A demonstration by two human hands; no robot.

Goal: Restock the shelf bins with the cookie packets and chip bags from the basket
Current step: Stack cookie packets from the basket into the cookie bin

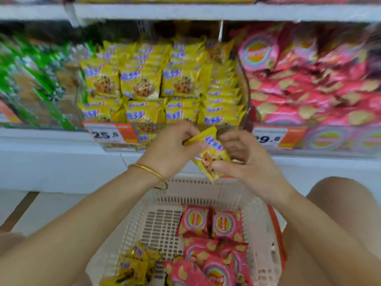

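Cookie packet (210,153), yellow, hangs over the white basket (156,223), pinched at its top by our left hand (171,149) and gripped lower by our right hand (245,162). Beyond, the white shelf (51,153) holds green packs (37,83) at left, yellow cookie stock (160,83) in the middle, pink chip bags (309,85) right.

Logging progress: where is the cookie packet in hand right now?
Centre of the head view: the cookie packet is held between the left hand and right hand, above the basket and before the cookie bin.
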